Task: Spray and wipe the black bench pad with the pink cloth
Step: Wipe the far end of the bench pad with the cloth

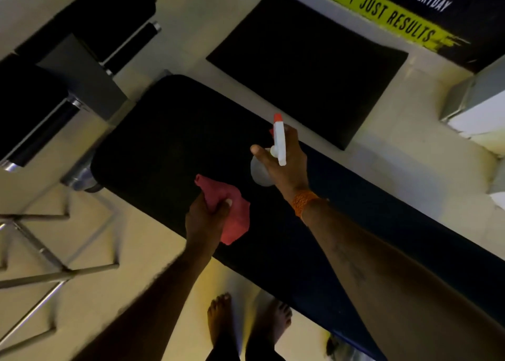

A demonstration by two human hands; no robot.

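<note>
The person stands beside the black bench pad (164,131), which runs across the view from the upper left to the lower right. The right hand (287,163) is closed around a spray bottle (279,142) with a white head and a red nozzle, held above the middle of the pad with the nozzle directed away from the person. The left hand (205,218) grips the pink cloth (235,210), bunched in the fingers; it is over the near edge of the pad, but I cannot tell if the cloth touches the surface or hangs just above it. It seems the spraying step is in hand, because the bottle is raised and aimed while the cloth waits beside it. No wet marks can be seen on the dark pad in this dim light. The next move, I think, calls for pressing the trigger over the pad, then laying the cloth flat on it and wiping along its length.
</note>
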